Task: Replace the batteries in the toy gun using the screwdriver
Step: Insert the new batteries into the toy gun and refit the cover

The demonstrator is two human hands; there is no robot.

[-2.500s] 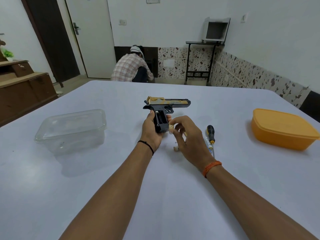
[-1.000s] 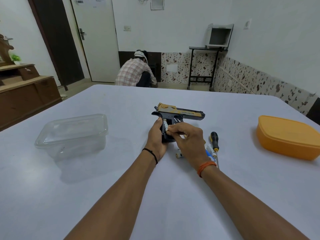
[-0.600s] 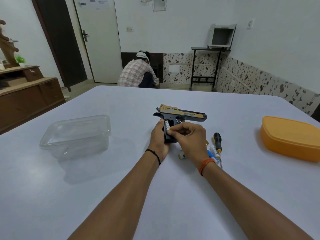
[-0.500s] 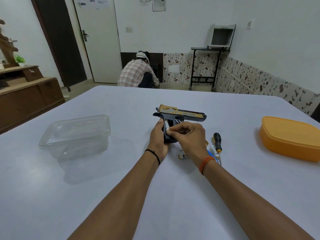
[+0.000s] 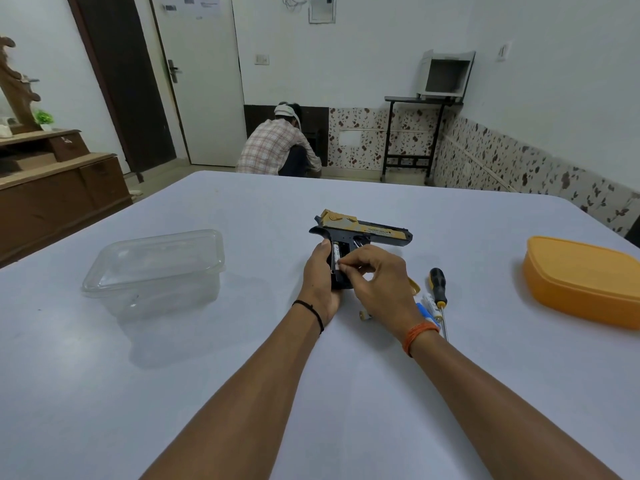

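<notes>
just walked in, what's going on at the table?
A person is fitting batteries into a toy gun lying on the white table. The left hand grips the gun's handle, whose compartment is open, while the right hand presses a battery into it. The screwdriver lies untouched to the right, beside more batteries. A clear container and an orange container sit off to either side.

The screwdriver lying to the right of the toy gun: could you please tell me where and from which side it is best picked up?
Take the screwdriver by its thick black handle, the far end, from above with the right hand. It lies flat on the table with its thin shaft pointing toward the person. Batteries crowd its left side, so come down from above and slightly from the right.
</notes>
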